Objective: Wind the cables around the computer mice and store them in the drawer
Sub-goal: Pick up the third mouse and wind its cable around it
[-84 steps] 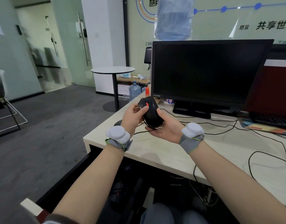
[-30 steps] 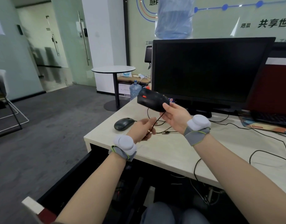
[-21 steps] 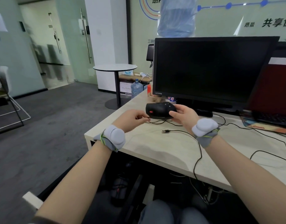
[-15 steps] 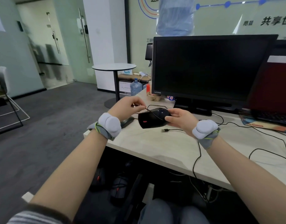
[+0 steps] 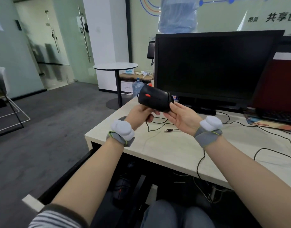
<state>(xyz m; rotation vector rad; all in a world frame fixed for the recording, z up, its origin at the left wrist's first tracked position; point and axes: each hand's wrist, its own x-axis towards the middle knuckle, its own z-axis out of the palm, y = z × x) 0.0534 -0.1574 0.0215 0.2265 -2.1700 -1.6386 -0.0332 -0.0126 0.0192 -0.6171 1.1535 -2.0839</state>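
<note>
A black mouse (image 5: 155, 100) with a red wheel is held up in front of the monitor, above the desk's left end. My right hand (image 5: 181, 117) pinches its rear end, palm up. At the mouse's front end, my left hand (image 5: 139, 115) has its fingers curled round the thin black cable (image 5: 156, 120). The cable drops in a loop to the desk and ends in a USB plug (image 5: 169, 130). A second dark mouse (image 5: 122, 118) lies mostly hidden behind my left wrist. The open drawer (image 5: 32, 204) below holds another mouse (image 5: 120, 190).
A black monitor (image 5: 212, 66) stands close behind the hands on the beige desk (image 5: 158, 150). Other black cables (image 5: 273, 134) cross the desk to the right, near a keyboard (image 5: 279, 116). A round side table (image 5: 116, 66) stands further back on the left.
The mouse has risen from just above the desk to in front of the monitor. My left hand came round from behind it to below its front end with the cable.
</note>
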